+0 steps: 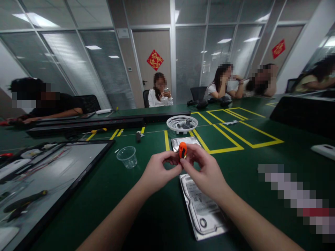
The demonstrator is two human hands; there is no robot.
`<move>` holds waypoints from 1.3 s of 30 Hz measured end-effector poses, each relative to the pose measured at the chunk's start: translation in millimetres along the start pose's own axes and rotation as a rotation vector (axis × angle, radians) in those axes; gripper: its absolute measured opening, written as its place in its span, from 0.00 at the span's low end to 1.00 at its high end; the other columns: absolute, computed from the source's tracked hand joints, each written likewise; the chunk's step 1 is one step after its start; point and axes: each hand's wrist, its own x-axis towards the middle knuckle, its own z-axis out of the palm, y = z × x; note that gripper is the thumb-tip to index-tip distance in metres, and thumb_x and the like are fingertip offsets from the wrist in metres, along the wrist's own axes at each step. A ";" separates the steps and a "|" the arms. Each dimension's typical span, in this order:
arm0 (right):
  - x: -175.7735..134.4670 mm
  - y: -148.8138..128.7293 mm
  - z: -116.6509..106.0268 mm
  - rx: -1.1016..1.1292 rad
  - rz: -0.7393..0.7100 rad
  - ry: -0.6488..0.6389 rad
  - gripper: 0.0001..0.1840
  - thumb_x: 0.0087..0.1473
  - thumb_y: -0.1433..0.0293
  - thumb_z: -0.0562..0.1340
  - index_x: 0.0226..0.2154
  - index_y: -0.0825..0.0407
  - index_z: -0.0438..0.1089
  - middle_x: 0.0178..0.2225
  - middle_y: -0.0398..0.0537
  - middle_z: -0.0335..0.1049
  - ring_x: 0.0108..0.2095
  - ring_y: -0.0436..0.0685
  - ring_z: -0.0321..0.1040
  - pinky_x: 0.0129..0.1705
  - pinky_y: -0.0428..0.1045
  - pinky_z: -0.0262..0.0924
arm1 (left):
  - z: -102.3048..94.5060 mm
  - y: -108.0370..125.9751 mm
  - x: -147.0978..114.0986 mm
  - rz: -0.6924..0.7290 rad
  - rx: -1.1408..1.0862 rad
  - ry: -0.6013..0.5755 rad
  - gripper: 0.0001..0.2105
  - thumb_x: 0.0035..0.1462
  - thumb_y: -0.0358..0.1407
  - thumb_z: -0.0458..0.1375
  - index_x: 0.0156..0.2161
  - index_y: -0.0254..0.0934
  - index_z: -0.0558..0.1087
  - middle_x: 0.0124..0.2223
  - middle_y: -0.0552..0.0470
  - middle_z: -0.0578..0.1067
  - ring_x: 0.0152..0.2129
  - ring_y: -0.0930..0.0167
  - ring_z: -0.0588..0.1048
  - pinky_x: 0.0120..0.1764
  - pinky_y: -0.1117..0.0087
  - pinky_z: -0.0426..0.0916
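At frame centre, left hand (165,166) and right hand (202,164) are grasping an orange tool (182,150), apparently adjusting it; the next move is probably requiring steadiness.

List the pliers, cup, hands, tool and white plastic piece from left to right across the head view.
Pliers → clear cup → left hand → orange-and-black tool → right hand → white plastic piece.

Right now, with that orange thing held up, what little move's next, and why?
Perhaps lower the orange tool toward the nearer hard drive: the left hand and right hand hold it raised, and that drive lies nearby, partly hidden behind the right.
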 end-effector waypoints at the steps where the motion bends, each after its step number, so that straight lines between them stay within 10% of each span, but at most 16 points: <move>1: 0.2 0.2 -0.1 -0.002 0.007 0.001 0.20 0.60 0.75 0.64 0.54 0.49 0.68 0.39 0.46 0.73 0.34 0.55 0.70 0.37 0.52 0.66 | 0.2 0.0 0.0 -0.008 -0.001 0.001 0.07 0.54 0.30 0.64 0.39 0.33 0.78 0.37 0.50 0.79 0.34 0.70 0.76 0.40 0.70 0.70; 39: 1.1 1.7 -0.4 -0.028 0.015 -0.006 0.18 0.60 0.74 0.64 0.53 0.48 0.69 0.38 0.47 0.72 0.34 0.56 0.69 0.39 0.54 0.67 | 0.3 0.2 -0.8 -0.004 0.009 -0.005 0.08 0.55 0.32 0.64 0.41 0.33 0.78 0.38 0.49 0.79 0.35 0.69 0.76 0.41 0.70 0.70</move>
